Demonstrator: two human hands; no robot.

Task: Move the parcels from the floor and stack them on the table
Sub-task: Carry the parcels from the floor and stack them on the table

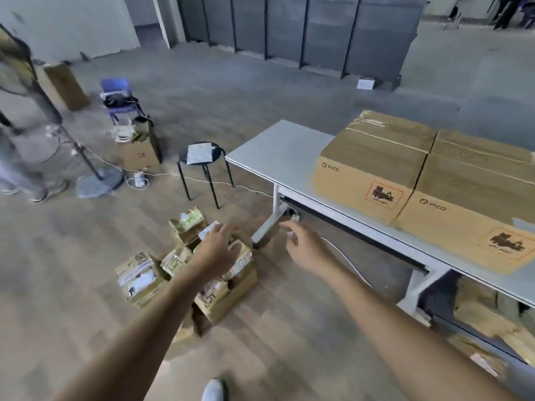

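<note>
Parcels (185, 273) sit clustered on the floor beside the counter (278, 151), which carries two big boxes (373, 166). Left hand (218, 250) and right hand (307, 247) reach over them, fingers spread, holding nothing.

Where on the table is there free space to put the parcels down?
The white table is bare at its end beside the black stool, up to the two large boxes. Most of the rest is crowded by those boxes.

Our left hand (221, 250) hid some of the parcels (178, 259). Their labels (140, 280) were too blurred to read. The frame's edge cut off the table (278, 151).
</note>
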